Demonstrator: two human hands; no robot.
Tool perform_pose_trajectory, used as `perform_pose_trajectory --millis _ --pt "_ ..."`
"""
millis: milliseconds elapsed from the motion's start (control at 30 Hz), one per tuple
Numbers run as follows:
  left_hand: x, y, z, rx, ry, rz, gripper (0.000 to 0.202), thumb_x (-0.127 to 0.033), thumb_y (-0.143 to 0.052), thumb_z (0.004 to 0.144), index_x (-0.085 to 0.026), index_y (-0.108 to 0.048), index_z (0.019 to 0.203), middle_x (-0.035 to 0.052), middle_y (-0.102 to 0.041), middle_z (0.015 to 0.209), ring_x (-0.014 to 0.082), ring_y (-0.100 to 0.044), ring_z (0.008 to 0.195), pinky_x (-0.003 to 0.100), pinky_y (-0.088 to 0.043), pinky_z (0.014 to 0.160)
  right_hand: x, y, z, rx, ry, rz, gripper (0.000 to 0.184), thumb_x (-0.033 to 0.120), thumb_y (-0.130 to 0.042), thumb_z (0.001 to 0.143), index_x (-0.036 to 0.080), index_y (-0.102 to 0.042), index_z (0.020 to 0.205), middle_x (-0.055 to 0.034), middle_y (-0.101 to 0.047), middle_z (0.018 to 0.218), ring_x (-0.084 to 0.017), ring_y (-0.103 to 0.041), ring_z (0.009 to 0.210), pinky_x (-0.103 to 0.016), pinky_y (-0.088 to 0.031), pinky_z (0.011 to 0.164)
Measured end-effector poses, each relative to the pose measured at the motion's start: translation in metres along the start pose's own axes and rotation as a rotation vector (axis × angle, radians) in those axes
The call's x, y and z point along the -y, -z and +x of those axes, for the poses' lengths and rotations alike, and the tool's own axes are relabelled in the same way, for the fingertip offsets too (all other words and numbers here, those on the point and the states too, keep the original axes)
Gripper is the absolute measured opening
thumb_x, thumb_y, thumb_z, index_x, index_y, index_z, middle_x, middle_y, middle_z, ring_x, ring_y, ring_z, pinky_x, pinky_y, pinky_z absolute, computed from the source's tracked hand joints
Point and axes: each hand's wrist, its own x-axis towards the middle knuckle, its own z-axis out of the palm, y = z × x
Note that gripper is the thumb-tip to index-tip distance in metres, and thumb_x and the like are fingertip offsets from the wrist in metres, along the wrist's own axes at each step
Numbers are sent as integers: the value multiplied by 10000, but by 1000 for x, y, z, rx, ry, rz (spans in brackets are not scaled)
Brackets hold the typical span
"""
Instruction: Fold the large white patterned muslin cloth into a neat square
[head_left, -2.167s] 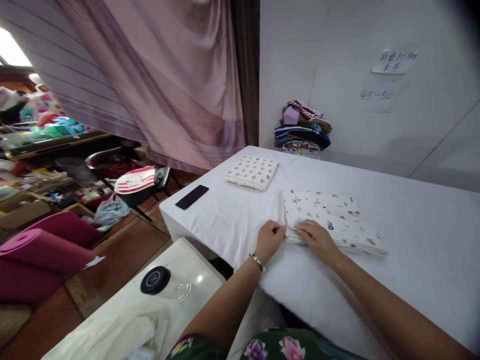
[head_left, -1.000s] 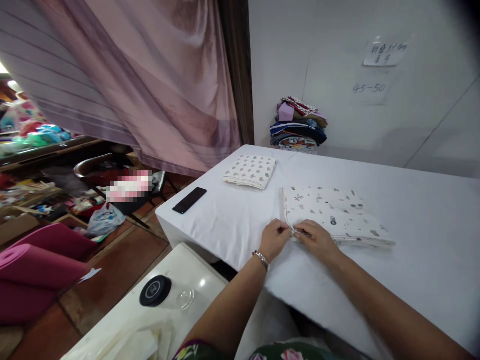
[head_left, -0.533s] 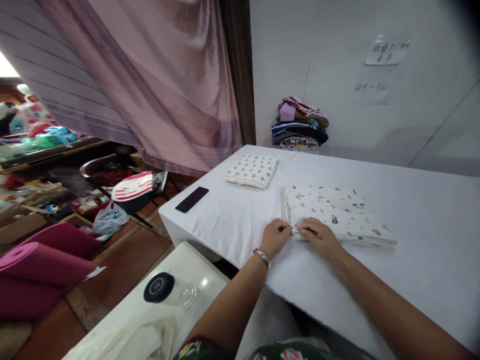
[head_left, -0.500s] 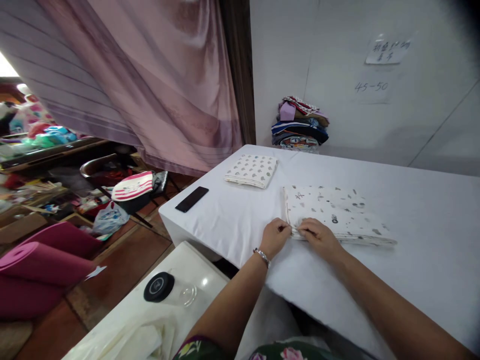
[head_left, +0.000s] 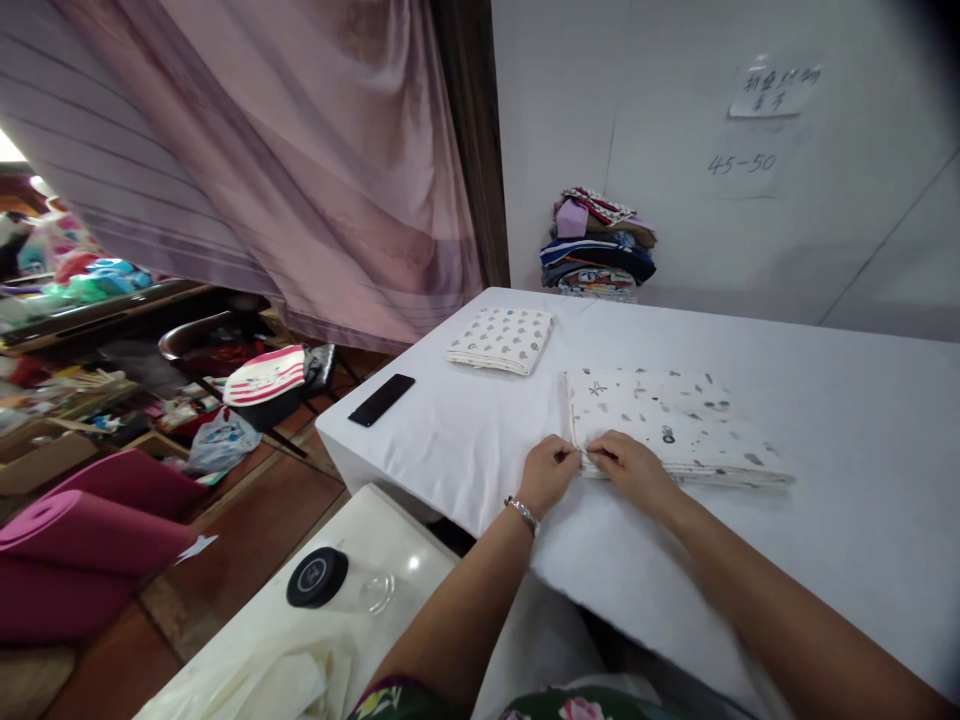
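A folded white cloth with small dark prints [head_left: 675, 425] lies on the white table [head_left: 825, 400]. My left hand [head_left: 546, 475] is closed in a pinch on the cloth's near left corner. My right hand [head_left: 634, 468] is right beside it, with its fingers pressed onto the same corner edge. A second folded cloth with a dotted print [head_left: 501, 339] lies farther back on the left of the table. A black phone [head_left: 381, 399] lies near the table's left edge.
A stack of folded coloured clothes [head_left: 598, 243] stands against the wall at the table's back. A pink curtain [head_left: 300, 170] hangs on the left. Rolled magenta mats [head_left: 82, 540] and clutter cover the floor. A white surface with a black lid [head_left: 316, 577] is below left.
Both hands have stayed at the cloth's near left corner with only small finger movements. The cloth's layers look a little more evenly lined up than 2.2 s ago.
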Motion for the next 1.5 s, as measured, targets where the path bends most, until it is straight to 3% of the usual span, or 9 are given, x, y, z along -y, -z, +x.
perform_pose_trajectory --millis 200,333,467,567,700,967,1300,1500 --pt "-3 1 0 0 28 -9 138 -216 -512 722 -174 -576 607 -22 -555 656 103 -502 647 219 -391 620 -2 -6 1 -65 31 -57 190 244 -413 856 218 -565 745 -18 -572 790 -174 -519 772 -319 -393 693" --pt "-5 2 1 -2 50 -36 132 -204 -508 711 -170 -575 602 -21 -560 655 102 -498 639 220 -388 615 0 1 -4 -156 157 20 182 256 -379 887 218 -524 782 -33 -554 796 -179 -514 791 -320 -414 715" --pt "-3 2 2 0 65 -52 127 -195 -507 699 -165 -575 596 -25 -553 646 98 -494 632 216 -385 609 2 8 -8 -87 344 -30 178 213 -357 904 215 -520 835 -56 -561 841 -187 -498 825 -333 -421 720" --pt "-1 1 2 -5 58 -44 120 -186 -508 689 -162 -573 590 -27 -547 640 98 -492 633 215 -383 610 1 7 -8 -20 403 -87 160 190 -364 903 202 -512 845 -60 -554 838 -185 -487 807 -338 -417 703" --pt "0 0 3 4 54 -62 124 -210 -520 700 -164 -589 608 -20 -559 653 105 -500 643 221 -390 615 -1 2 -7 -6 330 -65 54 253 -470 876 208 -500 872 -43 -556 861 -180 -491 814 -329 -412 708" --pt "2 2 2 36 -8 -159 122 -201 -521 707 -166 -608 628 -16 -562 672 109 -512 666 223 -398 639 1 -3 -7 -50 80 -5 92 295 -474 860 218 -512 825 -8 -544 803 -156 -493 757 -292 -385 663" --pt "5 0 2 50 -17 -212 36 -194 -604 670 -159 -613 665 -13 -570 689 98 -506 640 220 -395 609 -9 4 -3 90 12 233 101 259 -485 832 225 -572 871 6 -567 822 -140 -517 762 -281 -404 691" --pt "5 -1 1 66 -29 -202 56 -206 -619 678 -158 -606 703 -6 -574 732 98 -515 666 223 -409 633 -6 2 -4 35 16 152 113 277 -488 831 221 -576 873 -7 -566 839 -155 -512 783 -299 -400 702"
